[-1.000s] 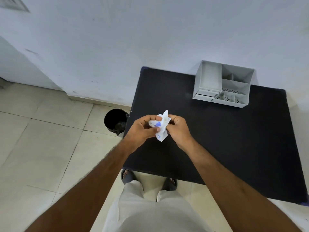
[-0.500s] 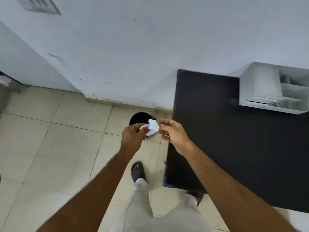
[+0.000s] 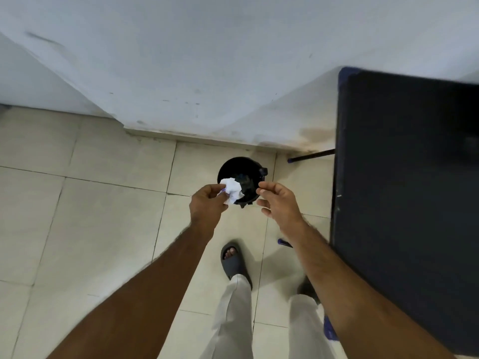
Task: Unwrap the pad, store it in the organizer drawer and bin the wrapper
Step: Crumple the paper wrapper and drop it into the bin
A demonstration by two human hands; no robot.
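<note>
The crumpled wrapper (image 3: 231,190) sits pinched in the left hand (image 3: 207,206) over the black bin (image 3: 239,180); the right hand (image 3: 278,200) hangs loosely open, empty. Featherlight, soft paper, so fingertips suffice.

- A plain indoor room, most likely in a home; its exact kind is unclear.
- Floor (image 3: 108,229) of pale square tiles with thin grout lines.
- Scuffed, stained white wall (image 3: 207,60) with a low skirting.
- Small black bin (image 3: 239,165) on the floor by the wall.
- Dark worktop (image 3: 404,177) on thin legs.
- The person wears slide sandals (image 3: 234,263).
</note>
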